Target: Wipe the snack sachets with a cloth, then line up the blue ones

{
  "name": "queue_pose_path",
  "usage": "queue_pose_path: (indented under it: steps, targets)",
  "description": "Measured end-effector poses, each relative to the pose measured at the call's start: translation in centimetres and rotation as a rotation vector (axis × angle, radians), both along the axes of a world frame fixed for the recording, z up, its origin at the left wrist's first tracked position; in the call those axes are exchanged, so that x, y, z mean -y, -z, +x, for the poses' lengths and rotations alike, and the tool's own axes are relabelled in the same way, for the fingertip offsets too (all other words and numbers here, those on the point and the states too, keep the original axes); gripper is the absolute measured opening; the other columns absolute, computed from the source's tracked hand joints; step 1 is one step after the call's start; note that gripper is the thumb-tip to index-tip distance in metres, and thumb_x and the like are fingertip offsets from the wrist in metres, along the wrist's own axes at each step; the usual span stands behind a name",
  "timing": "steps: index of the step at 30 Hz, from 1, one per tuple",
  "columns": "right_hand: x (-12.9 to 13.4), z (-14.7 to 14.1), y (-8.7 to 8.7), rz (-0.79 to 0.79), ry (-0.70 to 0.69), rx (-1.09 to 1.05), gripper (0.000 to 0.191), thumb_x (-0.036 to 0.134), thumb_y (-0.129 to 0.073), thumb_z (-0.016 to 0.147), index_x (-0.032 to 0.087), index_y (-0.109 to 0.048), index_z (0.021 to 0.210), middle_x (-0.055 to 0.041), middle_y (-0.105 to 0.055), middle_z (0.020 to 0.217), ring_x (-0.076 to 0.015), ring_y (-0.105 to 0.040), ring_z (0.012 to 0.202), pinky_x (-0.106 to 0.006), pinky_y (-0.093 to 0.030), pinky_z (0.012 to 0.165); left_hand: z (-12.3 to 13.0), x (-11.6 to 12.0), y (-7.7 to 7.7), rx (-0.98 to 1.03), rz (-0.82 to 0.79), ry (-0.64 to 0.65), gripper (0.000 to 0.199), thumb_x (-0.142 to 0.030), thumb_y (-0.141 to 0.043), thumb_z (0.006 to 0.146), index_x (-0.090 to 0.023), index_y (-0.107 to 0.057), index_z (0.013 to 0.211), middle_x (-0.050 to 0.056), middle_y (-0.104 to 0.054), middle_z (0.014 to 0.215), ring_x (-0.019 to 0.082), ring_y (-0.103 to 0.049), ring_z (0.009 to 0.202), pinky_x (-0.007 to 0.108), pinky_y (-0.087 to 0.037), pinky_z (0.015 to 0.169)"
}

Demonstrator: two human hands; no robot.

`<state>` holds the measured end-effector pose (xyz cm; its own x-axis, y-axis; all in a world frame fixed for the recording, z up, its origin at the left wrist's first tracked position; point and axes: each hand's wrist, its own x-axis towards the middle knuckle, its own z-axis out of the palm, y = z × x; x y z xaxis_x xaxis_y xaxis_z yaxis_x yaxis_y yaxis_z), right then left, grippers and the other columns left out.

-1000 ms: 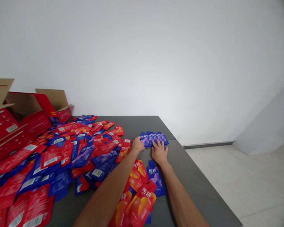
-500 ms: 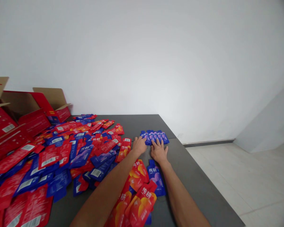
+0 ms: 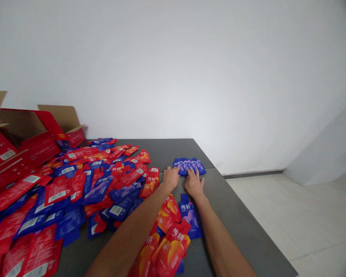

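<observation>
Several blue pouches (image 3: 193, 165) lie overlapping in a short row near the table's right edge, printed fronts up. At the row's left end, my left hand (image 3: 171, 177) rests with its fingers loosely stretched against the pouch there. My right hand (image 3: 194, 184) is at the lower edge of the row, fingers apart, the fingertips on the pouches. Neither hand grips anything. Closer to me, between my forearms, a single blue pouch (image 3: 189, 219) lies beside a loose stack of red pouches with orange fruit pictures (image 3: 171, 250).
A wide heap of mixed red and blue pouches (image 3: 103, 184) covers the left of the dark table (image 3: 161, 146). Open red cartons (image 3: 40, 148) stand at the far left. A white wall (image 3: 173, 77) rises behind, and tiled floor (image 3: 271, 204) lies right of the table edge.
The left end of the blue row has shifted slightly right, so the pouches overlap more closely. The fingers of my right hand are less spread.
</observation>
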<state>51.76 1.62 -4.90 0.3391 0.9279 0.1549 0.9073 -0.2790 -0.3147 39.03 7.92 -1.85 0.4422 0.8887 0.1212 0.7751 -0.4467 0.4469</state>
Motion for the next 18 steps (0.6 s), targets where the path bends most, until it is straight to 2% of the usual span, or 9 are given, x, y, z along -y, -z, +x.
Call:
queue_pose_path:
  steps: [8, 13, 16, 18]
  targets:
    - [0.1, 0.1, -0.4, -0.006, -0.006, 0.008, 0.059, 0.023, -0.034, 0.093, 0.027, -0.033, 0.152, -0.0025, -0.027, 0.16, -0.0305, -0.01, 0.149, -0.063, -0.02, 0.111, 0.2, 0.7, -0.1, 0.045, -0.015, -0.008, 0.045, -0.026, -0.057, 0.083, -0.023, -0.058, 0.128, 0.012, -0.058, 0.134, 0.033, -0.046, 0.123, 0.047, -0.035, 0.103]
    - [0.9, -0.4, -1.1, 0.082, 0.006, 0.019, 0.053, 0.023, -0.039, 0.092, 0.026, -0.046, 0.144, -0.0031, -0.035, 0.156, -0.0327, -0.016, 0.146, -0.055, -0.026, 0.11, -0.3, 1.8, -0.9, 0.116, -0.042, -0.019, 0.049, -0.027, -0.06, 0.08, -0.017, -0.058, 0.128, 0.017, -0.057, 0.132, 0.035, -0.043, 0.128, 0.048, -0.033, 0.106]
    - [1.5, -0.5, -2.1, 0.114, 0.037, -0.017, 0.045, 0.022, -0.043, 0.09, 0.023, -0.059, 0.132, -0.0085, -0.05, 0.144, -0.0352, -0.035, 0.134, -0.049, -0.035, 0.102, -0.8, 2.7, -1.4, 0.172, -0.11, 0.023, 0.034, -0.029, -0.066, 0.074, -0.018, -0.07, 0.107, 0.015, -0.063, 0.122, 0.035, -0.046, 0.126, 0.046, -0.034, 0.106]
    - [1.9, -0.3, -2.7, 0.119, 0.028, -0.053, 0.039, 0.021, -0.044, 0.089, 0.021, -0.067, 0.121, -0.0118, -0.059, 0.132, -0.0337, -0.046, 0.122, -0.044, -0.039, 0.096, -1.1, 3.3, -1.5, 0.215, -0.197, 0.083, 0.018, -0.028, -0.071, 0.068, -0.021, -0.073, 0.084, 0.011, -0.071, 0.102, 0.033, -0.055, 0.116, 0.043, -0.04, 0.101]
